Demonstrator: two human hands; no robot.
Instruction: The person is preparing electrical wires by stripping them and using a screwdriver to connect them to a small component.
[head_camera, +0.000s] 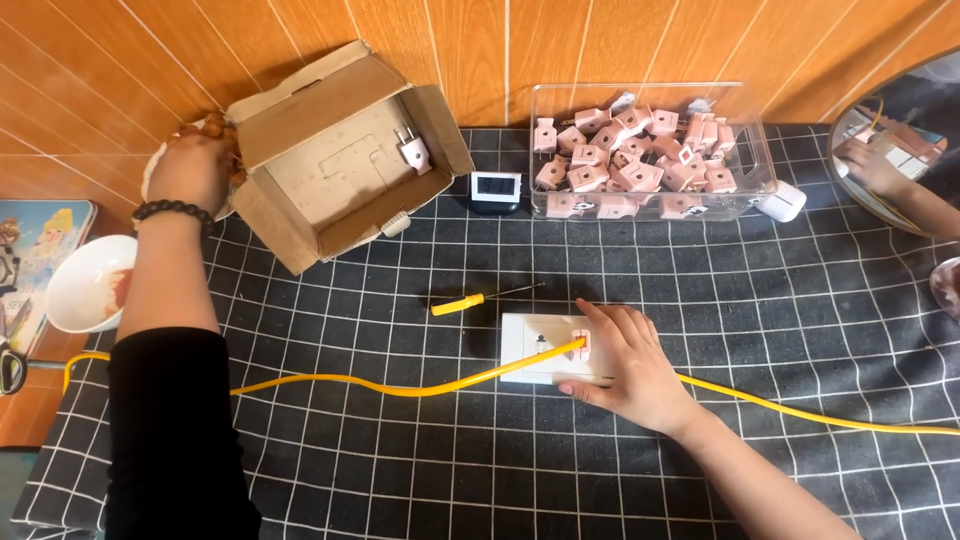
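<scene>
An open brown cardboard box (335, 160) sits at the back left of the table, tilted (flaps spread wide). Right of it stands a small black device with a pale screen (496, 186). Beside that is a clear plastic container (752, 150), rectangular.

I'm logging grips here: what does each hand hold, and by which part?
The right hand pinches a pink plug by its body on the white socket plate. The left hand reaches behind the cardboard box; any hold is hidden.
</scene>
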